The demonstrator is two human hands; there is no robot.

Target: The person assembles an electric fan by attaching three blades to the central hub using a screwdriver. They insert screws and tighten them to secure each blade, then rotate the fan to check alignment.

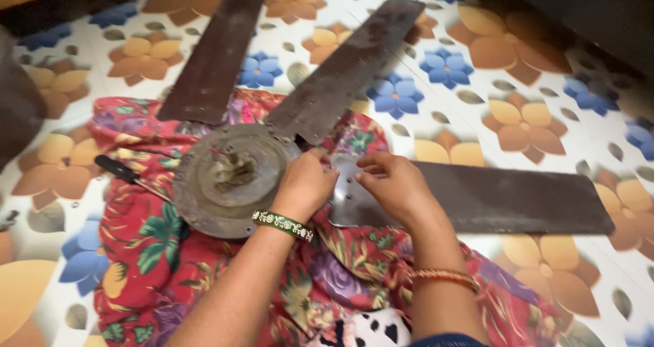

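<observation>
A dusty round ceiling fan motor hub (228, 180) lies on a red flowered cloth (163, 265). My left hand (306, 183), with a green bangle at the wrist, rests closed against the hub's right rim. My right hand (395, 183), wearing an orange bangle, pinches the bare metal end of a dark brown fan blade (504, 200) that stretches right across the floor. Its end plate has small holes. Two more brown blades (211, 54) (347, 64) fan out from the hub toward the top of the view.
A black-handled screwdriver (126, 173) lies on the cloth left of the hub. The floor covering (518, 81) is white with orange and blue flowers. Dark furniture edges run along the top right and the left side.
</observation>
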